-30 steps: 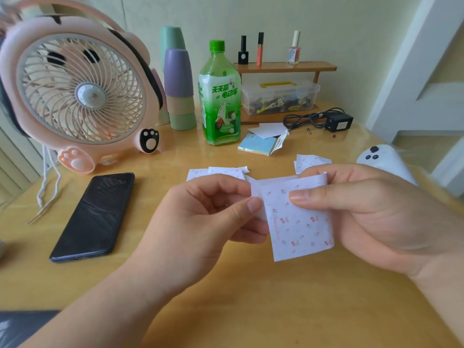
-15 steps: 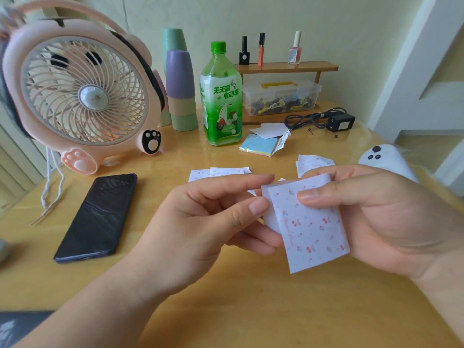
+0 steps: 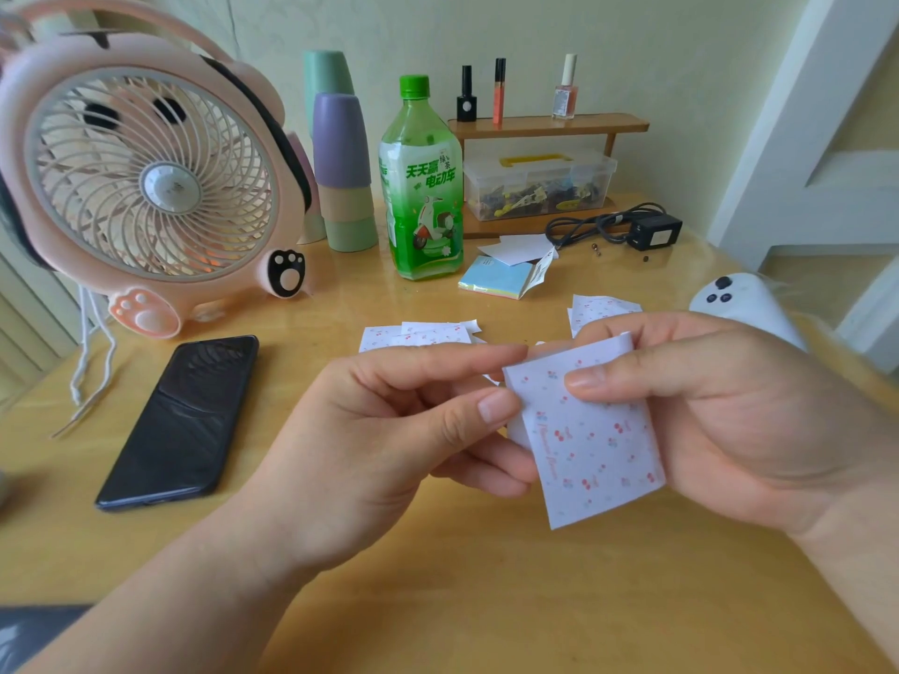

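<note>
Worktop (image 3: 438, 600): wooden; everything below is carried on it or held above it.
Fan (image 3: 155, 182): pink, stood at the far left, well apart from the work.
Right hand (image 3: 729, 420): the grip is closed on the sheet, the thumb laid flat across its upper face and the fingers curled behind it.
Left hand (image 3: 389, 430): the grip is narrowed to a pinch at the sheet's left edge, with the thumb tip against that edge and the forefinger stretched to the top corner.
Phone (image 3: 182, 420): laid face up, left of the hands.
Bottle (image 3: 422, 187): green, upright at the back.
Sheet (image 3: 593, 445): patterned paper held between both hands above the worktop, tilted, its lower edge free; a second white layer is seen at the left edge.
Scraps (image 3: 418, 333): torn patterned pieces lying just behind the hands.
Change: over the last second the sheet has been turned clockwise, and the left thumb has been drawn from its face to its edge.
Meaning: the layers are probably about to be parted, or a strip torn off.
</note>
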`<act>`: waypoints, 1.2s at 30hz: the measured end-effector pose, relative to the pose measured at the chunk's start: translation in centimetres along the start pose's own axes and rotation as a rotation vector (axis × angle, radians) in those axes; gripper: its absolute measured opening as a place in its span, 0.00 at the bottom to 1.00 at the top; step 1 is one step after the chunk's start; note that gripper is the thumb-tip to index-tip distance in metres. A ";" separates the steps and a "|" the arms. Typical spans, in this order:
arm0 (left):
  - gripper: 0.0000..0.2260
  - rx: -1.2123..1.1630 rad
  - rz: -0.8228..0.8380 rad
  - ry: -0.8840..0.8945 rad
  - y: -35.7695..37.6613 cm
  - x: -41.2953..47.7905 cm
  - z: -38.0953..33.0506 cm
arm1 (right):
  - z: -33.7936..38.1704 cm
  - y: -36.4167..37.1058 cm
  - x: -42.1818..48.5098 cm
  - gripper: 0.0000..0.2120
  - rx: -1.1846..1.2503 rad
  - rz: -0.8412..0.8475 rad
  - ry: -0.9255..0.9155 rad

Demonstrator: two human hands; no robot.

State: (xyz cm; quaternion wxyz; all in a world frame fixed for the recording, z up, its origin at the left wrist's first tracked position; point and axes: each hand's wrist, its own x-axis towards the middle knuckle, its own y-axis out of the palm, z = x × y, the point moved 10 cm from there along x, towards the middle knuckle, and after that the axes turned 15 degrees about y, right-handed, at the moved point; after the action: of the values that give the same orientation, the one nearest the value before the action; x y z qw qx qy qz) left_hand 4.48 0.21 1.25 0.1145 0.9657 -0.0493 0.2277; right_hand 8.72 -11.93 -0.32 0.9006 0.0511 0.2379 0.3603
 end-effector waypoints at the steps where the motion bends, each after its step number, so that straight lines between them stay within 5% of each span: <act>1: 0.12 0.001 0.001 -0.002 0.0 0.0 0.0 | -0.1 0.0 0.0 0.25 0.001 -0.010 0.003; 11: 0.12 0.001 0.021 -0.008 0.2 -0.1 -0.1 | 0.0 0.0 -0.4 0.07 -0.028 -0.048 -0.014; 17: 0.11 0.011 0.018 -0.009 0.2 -0.1 -0.1 | -0.2 0.1 -0.2 0.23 -0.003 -0.003 0.008; 24: 0.11 0.008 0.028 -0.011 0.3 -0.2 0.0 | -0.1 0.2 -0.1 0.27 -0.001 -0.026 0.012; 36: 0.09 0.066 0.057 0.015 0.0 -0.1 0.4 | -0.2 -0.1 -0.2 0.13 -0.082 -0.094 0.000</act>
State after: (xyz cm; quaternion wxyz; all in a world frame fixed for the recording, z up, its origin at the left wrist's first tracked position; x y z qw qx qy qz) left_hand 4.54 0.14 0.82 0.0766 0.9654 -0.0684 0.2398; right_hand 8.59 -12.11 -0.41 0.9178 0.0030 0.2250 0.3270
